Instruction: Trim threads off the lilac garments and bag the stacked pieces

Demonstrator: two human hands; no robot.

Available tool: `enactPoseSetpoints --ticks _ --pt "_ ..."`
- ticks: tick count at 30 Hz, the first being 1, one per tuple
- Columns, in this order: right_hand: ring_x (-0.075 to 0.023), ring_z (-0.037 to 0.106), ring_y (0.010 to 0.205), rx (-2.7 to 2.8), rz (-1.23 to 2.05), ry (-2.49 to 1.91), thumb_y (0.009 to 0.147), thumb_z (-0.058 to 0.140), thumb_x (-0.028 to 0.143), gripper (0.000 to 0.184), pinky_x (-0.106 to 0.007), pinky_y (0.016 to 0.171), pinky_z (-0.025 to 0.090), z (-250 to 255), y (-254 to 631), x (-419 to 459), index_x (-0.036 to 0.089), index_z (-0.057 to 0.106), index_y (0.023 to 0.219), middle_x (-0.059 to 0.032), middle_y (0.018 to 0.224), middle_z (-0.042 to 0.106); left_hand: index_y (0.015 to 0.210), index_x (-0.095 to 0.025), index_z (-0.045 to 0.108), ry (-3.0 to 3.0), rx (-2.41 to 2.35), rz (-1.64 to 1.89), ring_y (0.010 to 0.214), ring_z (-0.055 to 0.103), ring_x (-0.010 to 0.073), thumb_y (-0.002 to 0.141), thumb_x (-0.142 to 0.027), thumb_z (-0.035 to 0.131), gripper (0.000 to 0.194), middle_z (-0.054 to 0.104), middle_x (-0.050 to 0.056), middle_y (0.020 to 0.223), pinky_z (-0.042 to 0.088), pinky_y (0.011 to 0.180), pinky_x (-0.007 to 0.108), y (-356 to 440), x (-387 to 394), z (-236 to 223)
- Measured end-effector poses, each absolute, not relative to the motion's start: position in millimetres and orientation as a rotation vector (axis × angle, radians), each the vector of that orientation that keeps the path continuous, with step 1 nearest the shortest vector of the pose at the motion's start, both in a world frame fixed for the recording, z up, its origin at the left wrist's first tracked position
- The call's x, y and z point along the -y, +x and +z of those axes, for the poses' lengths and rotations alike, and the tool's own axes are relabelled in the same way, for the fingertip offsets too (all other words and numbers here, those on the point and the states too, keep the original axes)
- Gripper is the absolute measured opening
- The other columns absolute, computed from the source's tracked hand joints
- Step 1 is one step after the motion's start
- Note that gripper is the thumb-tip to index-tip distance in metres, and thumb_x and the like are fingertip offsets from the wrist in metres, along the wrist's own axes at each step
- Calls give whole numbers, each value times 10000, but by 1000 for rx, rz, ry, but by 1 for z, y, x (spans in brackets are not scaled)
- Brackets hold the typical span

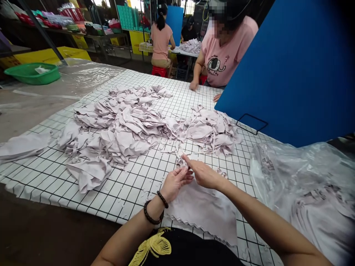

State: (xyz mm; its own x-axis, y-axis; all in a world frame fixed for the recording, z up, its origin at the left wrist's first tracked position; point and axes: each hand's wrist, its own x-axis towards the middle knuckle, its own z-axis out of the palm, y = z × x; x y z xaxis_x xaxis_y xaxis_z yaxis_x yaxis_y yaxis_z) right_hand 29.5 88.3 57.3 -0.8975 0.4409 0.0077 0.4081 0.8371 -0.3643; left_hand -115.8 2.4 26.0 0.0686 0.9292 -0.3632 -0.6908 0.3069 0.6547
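My left hand (175, 182), with two bead bracelets at the wrist, and my right hand (203, 173) meet over a small pale lilac cloth piece (183, 161), fingers pinched on its edge. Under my forearms lies a flat stack of lilac cloth pieces with zigzag edges (206, 212). A large heap of crumpled lilac cloth pieces (122, 125) spreads over the white grid-patterned table cover (133, 184) in front of me. A smaller heap (212, 129) lies just beyond my hands.
A clear plastic bag (305, 192) with lilac cloth sits at my right. A blue board (294, 70) stands behind it. A person in a pink shirt (224, 55) works across the table. A green basin (33, 72) rests far left on plastic sheeting.
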Motion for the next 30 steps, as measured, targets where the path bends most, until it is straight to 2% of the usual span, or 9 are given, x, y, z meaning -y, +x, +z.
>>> enactPoseSetpoints --ticks 3,5,7,10,13,16,20,25,30 --pt "-223 588 875 3036 481 -875 733 460 74 831 -320 721 442 70 35 -85 184 119 1482 -110 1031 636 903 -84 666 383 -911 1228 707 620 122 723 -387 734 358 672 99 865 509 717 269 -114 -1 23" --pt "-220 607 829 3045 407 -1080 778 447 126 669 -302 683 428 84 35 -82 237 314 1424 -83 987 652 918 -82 671 432 -935 1195 706 621 118 704 -391 748 384 676 97 864 507 715 260 -113 1 22" --pt "-212 610 836 2980 405 -1156 838 430 209 522 -296 685 424 96 32 -80 258 425 1358 -83 1064 632 935 -86 675 513 -981 1153 704 623 121 689 -402 753 408 680 85 843 508 712 258 -112 3 23" --pt "-202 599 908 2962 790 -920 871 462 348 430 -282 731 433 103 28 -83 240 513 1284 -85 1198 584 900 -96 677 663 -1084 1076 680 623 139 690 -428 736 397 675 60 766 514 690 274 -113 5 25" --pt "-183 611 824 2918 1330 -760 835 542 422 331 -253 683 436 96 27 -93 194 656 1047 -65 973 676 893 -120 662 845 -1246 964 630 607 149 749 -463 660 372 665 46 715 507 647 290 -118 8 27" --pt "-138 588 621 2743 1554 -939 813 568 392 252 -225 557 409 84 32 -100 161 664 849 -34 736 662 884 -159 655 1252 -1506 890 770 597 183 819 -483 562 344 663 59 824 476 739 323 -126 14 31" --pt "-118 562 539 2562 1610 -1102 797 565 352 208 -219 516 399 72 37 -95 156 628 773 -13 637 623 997 -210 631 1792 -1844 730 1004 492 249 748 -523 642 400 594 68 1026 375 876 390 -135 24 33" --pt "-115 553 546 2409 1642 -1185 801 531 341 213 -213 514 392 62 35 -75 151 627 790 -14 632 616 954 -249 632 1900 -1849 562 971 462 235 740 -521 661 347 582 32 979 343 835 376 -137 26 26" --pt "-101 502 553 2460 1432 -1223 772 529 283 166 -199 512 342 63 30 -62 154 630 745 -8 631 608 863 -259 661 1837 -1823 620 954 464 221 713 -492 703 281 608 10 909 323 820 364 -137 24 21"
